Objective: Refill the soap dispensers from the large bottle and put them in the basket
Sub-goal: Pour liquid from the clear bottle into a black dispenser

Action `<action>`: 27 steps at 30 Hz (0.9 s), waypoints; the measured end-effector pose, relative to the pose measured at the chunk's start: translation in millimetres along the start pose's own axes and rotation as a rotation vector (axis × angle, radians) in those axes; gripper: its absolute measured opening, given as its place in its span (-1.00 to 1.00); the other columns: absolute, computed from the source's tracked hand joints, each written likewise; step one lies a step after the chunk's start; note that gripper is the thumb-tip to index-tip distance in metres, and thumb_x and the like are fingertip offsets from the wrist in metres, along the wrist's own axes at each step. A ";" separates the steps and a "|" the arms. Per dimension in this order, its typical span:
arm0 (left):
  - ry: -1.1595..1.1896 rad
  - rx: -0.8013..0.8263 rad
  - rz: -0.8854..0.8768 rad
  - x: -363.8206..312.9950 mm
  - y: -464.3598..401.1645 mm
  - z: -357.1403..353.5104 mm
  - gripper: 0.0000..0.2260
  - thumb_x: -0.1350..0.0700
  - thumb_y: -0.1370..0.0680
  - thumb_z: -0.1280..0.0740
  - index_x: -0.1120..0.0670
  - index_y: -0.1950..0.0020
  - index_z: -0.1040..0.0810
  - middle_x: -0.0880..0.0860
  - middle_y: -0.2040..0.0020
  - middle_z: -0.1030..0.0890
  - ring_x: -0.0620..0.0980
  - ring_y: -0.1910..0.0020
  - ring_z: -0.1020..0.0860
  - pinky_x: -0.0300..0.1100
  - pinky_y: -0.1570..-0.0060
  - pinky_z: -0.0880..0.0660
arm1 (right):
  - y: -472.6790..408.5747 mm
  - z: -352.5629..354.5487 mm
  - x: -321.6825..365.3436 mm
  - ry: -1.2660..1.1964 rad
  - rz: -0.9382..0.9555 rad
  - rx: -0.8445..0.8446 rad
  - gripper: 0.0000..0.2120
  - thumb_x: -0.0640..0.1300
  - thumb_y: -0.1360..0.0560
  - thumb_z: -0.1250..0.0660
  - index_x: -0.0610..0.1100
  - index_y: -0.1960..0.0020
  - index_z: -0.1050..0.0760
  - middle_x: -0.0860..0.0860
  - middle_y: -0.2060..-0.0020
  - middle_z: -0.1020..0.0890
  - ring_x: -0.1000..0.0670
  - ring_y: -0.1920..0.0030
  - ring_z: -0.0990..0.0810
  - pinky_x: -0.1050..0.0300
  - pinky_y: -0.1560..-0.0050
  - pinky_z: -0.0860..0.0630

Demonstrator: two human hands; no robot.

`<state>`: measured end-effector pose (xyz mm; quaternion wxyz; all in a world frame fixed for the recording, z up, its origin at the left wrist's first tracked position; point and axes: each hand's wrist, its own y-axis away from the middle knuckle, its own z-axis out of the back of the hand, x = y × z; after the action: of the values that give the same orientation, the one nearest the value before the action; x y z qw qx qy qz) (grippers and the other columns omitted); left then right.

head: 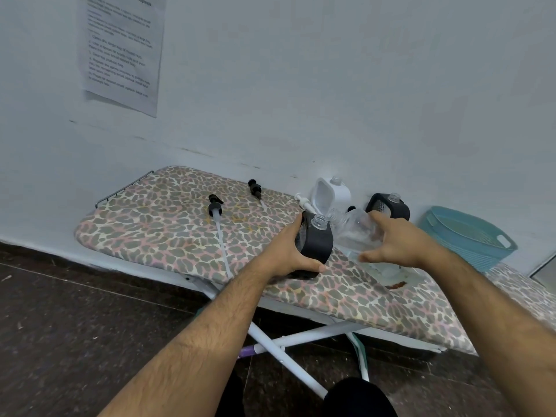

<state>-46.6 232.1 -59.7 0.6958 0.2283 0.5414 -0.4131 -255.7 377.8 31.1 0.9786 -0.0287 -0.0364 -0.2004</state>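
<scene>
My left hand (288, 251) grips a black soap dispenser (317, 240) that stands on the ironing board (168, 233) with its clear neck open. My right hand (400, 242) holds the large clear bottle (358, 233), tilted with its mouth toward the dispenser's neck. A second black dispenser (391, 206) without a pump stands behind it by the wall. A white dispenser (332, 195) stands at the back. Two black pumps (215, 206) (255, 188) with tubes lie on the board to the left. The teal basket (469, 236) sits at the right.
The leopard-print board stands against a white wall, with dark floor below and white legs (285, 347) under it. A white pump (302, 200) lies near the white dispenser. A printed sheet (120, 52) hangs on the wall. A brown stain (397, 285) marks the cover.
</scene>
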 end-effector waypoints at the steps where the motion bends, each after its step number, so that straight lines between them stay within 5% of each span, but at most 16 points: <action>1: 0.004 0.002 -0.007 0.0 0.0 -0.4 0.03 0.08 -0.25 -0.68 -0.10 -0.58 -0.17 -0.01 -0.38 -0.47 0.02 -0.31 -0.51 0.07 -0.34 -0.48 | 0.2 -1.6 -1.1 -0.013 -0.007 -0.008 0.00 0.33 -0.21 -0.48 0.06 -0.51 -0.13 0.05 0.03 -0.56 -0.02 0.09 -0.56 0.00 0.09 -0.56; 7: 0.047 -0.001 -0.038 1.7 0.6 -2.7 -0.02 0.06 -0.23 -0.68 -0.18 -0.52 -0.22 -0.07 -0.34 -0.51 -0.08 -0.26 -0.55 -0.04 -0.28 -0.53 | 1.6 -15.0 -9.1 -0.269 -0.073 -0.096 -0.22 0.30 -0.18 -0.50 0.04 -0.27 -0.30 0.06 0.03 -0.60 0.01 0.12 -0.59 -0.07 0.06 -0.60; 12: 0.063 0.002 -0.040 8.9 1.5 -1.3 -0.10 0.07 -0.23 -0.69 -0.33 -0.38 -0.25 -0.23 -0.24 -0.55 -0.31 -0.15 -0.57 -0.40 -0.04 -0.52 | 2.3 -33.2 -13.0 -0.553 -0.137 -0.277 -0.33 0.22 -0.24 -0.54 0.03 -0.23 -0.36 0.09 -0.06 -0.57 0.05 0.01 -0.57 0.04 0.09 -0.52; 22: 0.057 -0.013 -0.035 5.5 -1.7 -2.4 -0.15 0.06 -0.24 -0.66 -0.65 -0.13 -0.23 -0.25 -0.22 -0.53 -0.31 -0.13 -0.58 -0.44 0.00 -0.51 | -4.2 -59.7 -14.1 -0.865 -0.323 -0.650 -0.42 0.15 -0.32 -0.55 0.05 -0.20 -0.36 0.07 -0.06 -0.57 -0.01 -0.06 -0.58 -0.01 0.00 -0.54; 27: 0.070 -0.016 0.011 6.3 4.0 -4.8 -0.13 -0.06 -0.21 -0.64 -0.72 -0.14 -0.15 -0.19 -0.30 -0.50 -0.19 -0.21 -0.57 -0.33 -0.05 -0.55 | 0.0 -75.5 -11.4 -0.960 -0.413 -0.758 -0.27 0.16 -0.32 -0.54 0.03 -0.36 -0.30 0.04 -0.22 -0.52 0.00 -0.15 -0.53 0.04 -0.10 -0.49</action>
<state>-45.6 235.9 -67.6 0.6805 0.2401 0.5674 -0.3966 -261.7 376.9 -45.0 0.7167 -0.4512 -0.4017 -0.3486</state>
